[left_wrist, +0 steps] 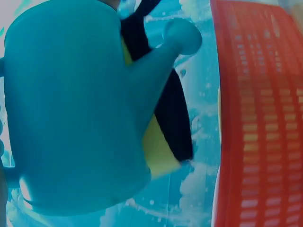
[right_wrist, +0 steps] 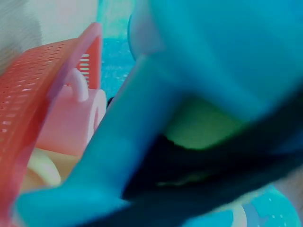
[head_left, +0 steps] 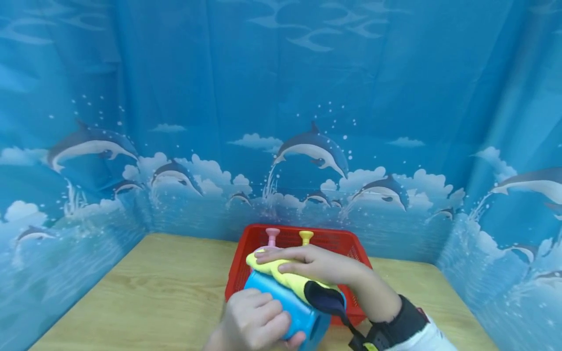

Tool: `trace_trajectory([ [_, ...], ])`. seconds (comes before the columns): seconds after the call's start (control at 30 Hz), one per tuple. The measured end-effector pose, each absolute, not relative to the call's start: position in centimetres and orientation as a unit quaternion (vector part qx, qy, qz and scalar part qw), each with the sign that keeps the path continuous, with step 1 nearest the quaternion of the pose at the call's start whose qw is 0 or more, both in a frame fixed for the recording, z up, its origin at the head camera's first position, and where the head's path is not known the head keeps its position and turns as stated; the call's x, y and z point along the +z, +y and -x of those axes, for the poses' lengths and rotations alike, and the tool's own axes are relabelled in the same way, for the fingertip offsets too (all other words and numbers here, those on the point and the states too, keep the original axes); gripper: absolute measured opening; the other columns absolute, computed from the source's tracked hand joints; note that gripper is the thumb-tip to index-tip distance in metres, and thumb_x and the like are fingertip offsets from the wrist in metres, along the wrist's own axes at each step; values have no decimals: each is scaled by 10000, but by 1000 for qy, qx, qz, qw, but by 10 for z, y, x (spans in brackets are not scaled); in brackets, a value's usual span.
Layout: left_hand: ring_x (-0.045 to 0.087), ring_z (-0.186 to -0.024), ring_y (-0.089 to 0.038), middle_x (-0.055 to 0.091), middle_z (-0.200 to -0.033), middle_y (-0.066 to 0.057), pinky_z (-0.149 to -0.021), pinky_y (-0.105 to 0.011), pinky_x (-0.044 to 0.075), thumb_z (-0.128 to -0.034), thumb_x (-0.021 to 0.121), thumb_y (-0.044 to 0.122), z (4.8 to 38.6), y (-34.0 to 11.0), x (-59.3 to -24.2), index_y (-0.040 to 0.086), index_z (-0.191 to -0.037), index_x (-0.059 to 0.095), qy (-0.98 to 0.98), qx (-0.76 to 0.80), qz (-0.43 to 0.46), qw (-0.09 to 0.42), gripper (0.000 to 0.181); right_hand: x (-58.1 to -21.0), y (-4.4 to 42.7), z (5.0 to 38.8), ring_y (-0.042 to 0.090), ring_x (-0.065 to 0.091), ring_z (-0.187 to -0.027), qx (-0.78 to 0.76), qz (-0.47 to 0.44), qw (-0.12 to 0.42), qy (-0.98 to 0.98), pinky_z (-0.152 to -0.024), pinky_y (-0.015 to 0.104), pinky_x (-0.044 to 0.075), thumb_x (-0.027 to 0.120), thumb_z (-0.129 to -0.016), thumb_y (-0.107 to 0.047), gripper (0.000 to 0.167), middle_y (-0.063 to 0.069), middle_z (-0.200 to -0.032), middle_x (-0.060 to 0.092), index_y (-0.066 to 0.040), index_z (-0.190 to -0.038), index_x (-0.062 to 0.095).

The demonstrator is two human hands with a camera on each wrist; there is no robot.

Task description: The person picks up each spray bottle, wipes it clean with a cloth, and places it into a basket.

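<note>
A blue watering can (head_left: 281,297) is held tilted in front of the red basket. My left hand (head_left: 254,319) grips it with curled fingers, apparently by the handle, which the hand hides. My right hand (head_left: 313,263) lies with fairly straight fingers on a yellow cloth (head_left: 287,280) with a black edge, pressing it against the can's side. In the left wrist view the can's body (left_wrist: 71,109) and spout show, with the yellow cloth (left_wrist: 158,151) behind them. The blue spout (right_wrist: 125,132) crosses the right wrist view.
The red plastic basket (head_left: 303,228) stands on a wooden table (head_left: 145,292) behind the can. Inside are a pink watering can (right_wrist: 66,123) and a yellow one, its spout (head_left: 306,237) showing. A blue dolphin-print curtain (head_left: 246,97) encloses the back and sides.
</note>
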State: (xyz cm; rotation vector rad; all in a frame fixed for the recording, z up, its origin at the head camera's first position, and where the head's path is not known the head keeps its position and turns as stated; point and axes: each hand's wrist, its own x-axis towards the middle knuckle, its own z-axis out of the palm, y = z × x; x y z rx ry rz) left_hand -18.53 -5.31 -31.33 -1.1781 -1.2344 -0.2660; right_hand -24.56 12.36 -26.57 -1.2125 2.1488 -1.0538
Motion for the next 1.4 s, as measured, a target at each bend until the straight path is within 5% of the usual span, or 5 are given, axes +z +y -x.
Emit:
trace_trajectory([
  [0.23, 280, -419, 41, 363, -476, 131, -503, -62, 138, -958, 494, 349, 189, -51, -314, 207, -543, 369, -534, -135, 529, 645, 456, -268, 120, 250, 81, 382, -1375, -359, 428, 220, 800, -1028, 268, 416, 468, -1015, -357, 386, -188, -1458, 442, -359, -1401, 481],
  [0.5, 407, -412, 21, 456, -481, 102, -510, -29, 308, -985, 470, 372, 198, -65, -317, 191, -551, 407, -551, -117, 495, 662, 475, -265, 145, 238, 180, 395, -1387, -372, 479, 204, 769, -1049, 282, 418, 423, -1040, -244, 379, -13, -1471, 474, -185, -1405, 505],
  [0.93, 391, -412, 15, 458, -482, 95, -514, -34, 332, -981, 482, 370, 195, -69, -315, 184, -565, 432, -566, -116, 492, 651, 459, -269, 179, 208, 105, 426, -1355, -370, 505, 104, 772, -996, 275, 460, 386, -1045, -121, 401, 38, -1448, 503, -143, -1439, 455],
  [1.27, 416, -430, 21, 492, -502, 105, -544, -51, 390, -975, 493, 380, 192, -69, -317, 180, -595, 478, -541, -124, 480, 679, 429, -278, 164, 220, 119, 573, -972, -452, 391, 172, 783, -759, 261, 508, 387, -1047, -307, 376, 64, -1401, 515, -257, -1398, 513],
  [1.4, 398, -436, 32, 488, -507, 113, -555, -37, 369, -979, 492, 375, 188, -71, -315, 180, -603, 477, -527, -126, 489, 684, 423, -278, 154, 229, 195, 514, -1208, -477, 394, 203, 759, -882, 271, 507, 385, -1044, -326, 394, 29, -1454, 483, -230, -1407, 503],
])
